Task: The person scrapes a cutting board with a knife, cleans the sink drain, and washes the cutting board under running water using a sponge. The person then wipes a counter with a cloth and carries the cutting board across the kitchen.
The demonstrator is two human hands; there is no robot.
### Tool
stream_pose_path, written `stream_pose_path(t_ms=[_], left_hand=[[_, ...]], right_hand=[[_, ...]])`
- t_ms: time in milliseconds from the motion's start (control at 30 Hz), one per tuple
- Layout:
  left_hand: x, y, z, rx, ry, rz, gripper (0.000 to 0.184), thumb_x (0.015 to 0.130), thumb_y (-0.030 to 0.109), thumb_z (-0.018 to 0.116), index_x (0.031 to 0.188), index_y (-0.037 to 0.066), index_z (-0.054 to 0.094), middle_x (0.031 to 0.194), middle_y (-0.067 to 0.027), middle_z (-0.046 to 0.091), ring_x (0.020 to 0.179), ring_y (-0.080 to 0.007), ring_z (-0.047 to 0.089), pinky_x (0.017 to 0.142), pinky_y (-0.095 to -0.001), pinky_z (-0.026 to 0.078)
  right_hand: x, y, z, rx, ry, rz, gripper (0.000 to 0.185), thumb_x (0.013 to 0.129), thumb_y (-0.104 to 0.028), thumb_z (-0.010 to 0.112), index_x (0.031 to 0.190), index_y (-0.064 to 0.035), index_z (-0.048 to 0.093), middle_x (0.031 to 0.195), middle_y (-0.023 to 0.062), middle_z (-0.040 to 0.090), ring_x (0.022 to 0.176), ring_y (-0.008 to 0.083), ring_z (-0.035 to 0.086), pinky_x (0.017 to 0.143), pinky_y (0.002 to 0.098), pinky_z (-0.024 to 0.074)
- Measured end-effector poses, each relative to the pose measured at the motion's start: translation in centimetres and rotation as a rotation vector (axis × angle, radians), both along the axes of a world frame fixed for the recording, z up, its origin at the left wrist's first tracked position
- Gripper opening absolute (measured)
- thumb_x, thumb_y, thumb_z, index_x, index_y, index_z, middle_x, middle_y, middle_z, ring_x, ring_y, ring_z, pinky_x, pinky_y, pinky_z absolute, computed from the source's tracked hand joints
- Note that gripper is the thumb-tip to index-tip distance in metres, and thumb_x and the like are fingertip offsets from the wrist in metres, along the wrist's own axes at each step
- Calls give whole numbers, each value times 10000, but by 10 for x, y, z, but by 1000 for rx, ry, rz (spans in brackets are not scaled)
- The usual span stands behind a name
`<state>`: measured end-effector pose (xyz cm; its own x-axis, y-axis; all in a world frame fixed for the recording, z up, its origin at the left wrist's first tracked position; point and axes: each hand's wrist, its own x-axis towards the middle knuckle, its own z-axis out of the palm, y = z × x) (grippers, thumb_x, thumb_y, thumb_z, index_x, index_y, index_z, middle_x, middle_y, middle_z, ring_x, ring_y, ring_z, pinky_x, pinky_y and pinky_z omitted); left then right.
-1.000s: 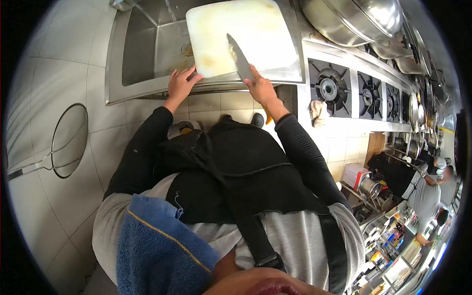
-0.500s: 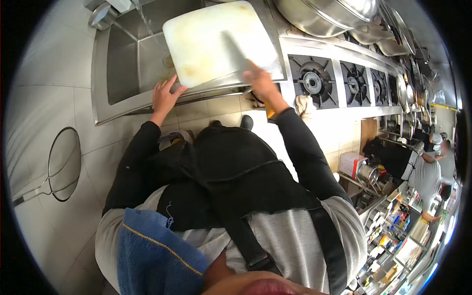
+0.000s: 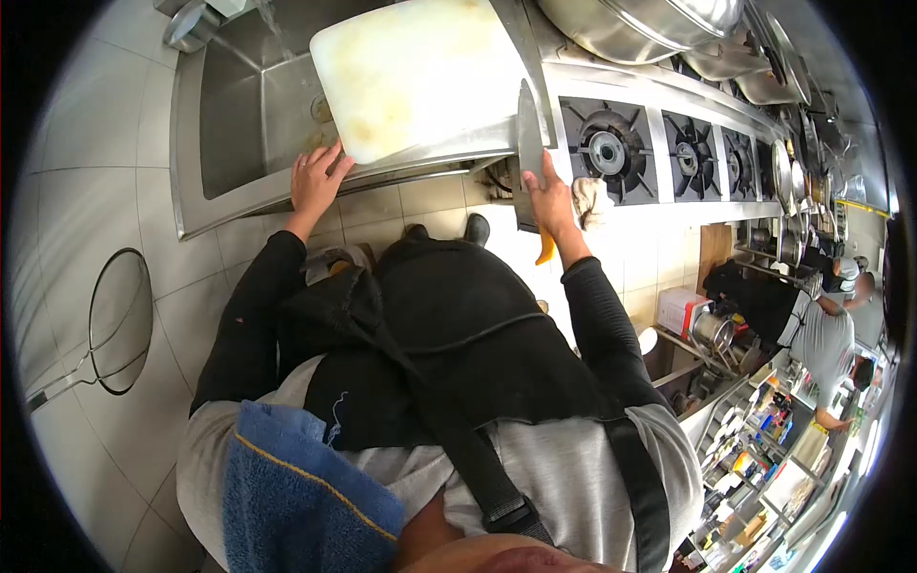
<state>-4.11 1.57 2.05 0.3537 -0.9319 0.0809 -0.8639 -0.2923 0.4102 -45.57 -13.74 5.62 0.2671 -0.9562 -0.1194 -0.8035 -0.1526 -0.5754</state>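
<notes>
From my end: both hands in view. Right hand (image 3: 552, 201) closed round the knife (image 3: 529, 134), index finger stretched along it; the grip hides most of the handle, only an orange end pokes out below. Blade points away from the body, right of the cutting board (image 3: 420, 81), over the sink's edge; grey on grey, so I can't tell if it touches steel. Left hand (image 3: 313, 181) half open, fingers spread, thumb at the board's near left corner; can't tell how firmly it presses. Board lies over the right part of the sink (image 3: 188, 153), hiding that side of the basin; its far edge nearly meets the frame top. Water (image 3: 273, 29) runs, source cut off. Big metal bowl (image 3: 650, 24) cropped too. Co-worker (image 3: 826, 334) far right, small, lens-warped, can't make out their work.
</notes>
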Motion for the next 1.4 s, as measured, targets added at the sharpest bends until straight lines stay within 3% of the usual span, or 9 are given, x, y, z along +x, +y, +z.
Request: stream_pose_path(t_ms=[200, 267, 400, 733, 833, 967, 1067, 1267, 1400], left_hand=[[3, -2, -13, -26, -30, -6, 517, 943, 535, 573, 1301, 172, 656, 1128, -48, 660, 1031, -280, 588, 1112, -470, 331], [4, 0, -12, -21, -49, -8, 519, 939, 540, 576, 1306, 182, 654, 1129, -47, 661, 1033, -276, 590, 1109, -463, 333], [1, 2, 0, 27, 6, 14, 533, 932, 556, 579, 1320, 196, 646, 1123, -49, 662, 1052, -267, 593, 1108, -460, 332], [4, -1, -7, 16, -30, 17, 552, 931, 582, 569, 1325, 202, 643, 1107, -42, 661, 1030, -266, 595, 1120, -476, 319], [1, 0, -7, -1, 6, 16, 553, 932, 588, 564, 1325, 207, 643, 1120, -32, 656, 1030, -258, 596, 1125, -476, 314], [0, 2, -9, 3, -97, 22, 557, 930, 593, 565, 1333, 215, 637, 1150, -15, 648, 1021, -246, 597, 1129, -473, 311], [-4, 0, -3, 28, -83, 9, 563, 925, 596, 569, 1340, 221, 631, 1180, -7, 644, 1016, -240, 603, 1129, -481, 309], [39, 38, 0, -214, 343, 233, 505, 988, 509, 521, 1384, 202, 584, 1279, -38, 633, 1059, -283, 617, 1110, -488, 317], [139, 119, -23, -100, -69, 520, 626, 1012, 529, 430, 1478, 112, 448, 1406, -81, 562, 1321, -341, 473, 1138, -499, 262]], right_hand=[[-16, -4, -10, 44, 41, 126, 637, 964, -325, 637, 1525, -209, 360, 1075, 258, 696, 917, 390, 709, 777, 417, 549], [11, 20, -10, 169, -47, 77, 624, 958, -313, 641, 1514, -208, 378, 1230, 272, 625, 1150, 435, 606, 947, 420, 488], [-9, -2, 24, 251, -76, -56, 609, 954, -291, 647, 1496, -151, 410, 1137, 253, 680, 981, 361, 699, 902, 396, 515], [-10, 9, 0, -3, -213, 217, 623, 939, -324, 667, 1487, -153, 427, 1168, 271, 655, 1116, 394, 640, 940, 416, 501], [-2, 5, -7, 148, -28, 164, 611, 975, -324, 632, 1521, -211, 382, 759, 135, 684, 539, 194, 594, 594, 353, 537], [6, -6, -31, 55, -236, 76, 645, 976, -394, 606, 1538, -231, 336, 758, 122, 692, 535, 217, 614, 566, 376, 534], [93, 31, -10, 179, -20, 271, 612, 963, -414, 605, 1510, -269, 373, 1075, 308, 654, 1072, 461, 632, 891, 508, 505], [112, -5, 28, 309, -30, 138, 577, 1003, -423, 522, 1515, -212, 364, 992, 255, 701, 927, 403, 698, 818, 478, 544], [68, -18, -11, 106, -149, 122, 576, 1012, -365, 515, 1526, -172, 340, 1073, 268, 691, 985, 392, 696, 854, 463, 551]])
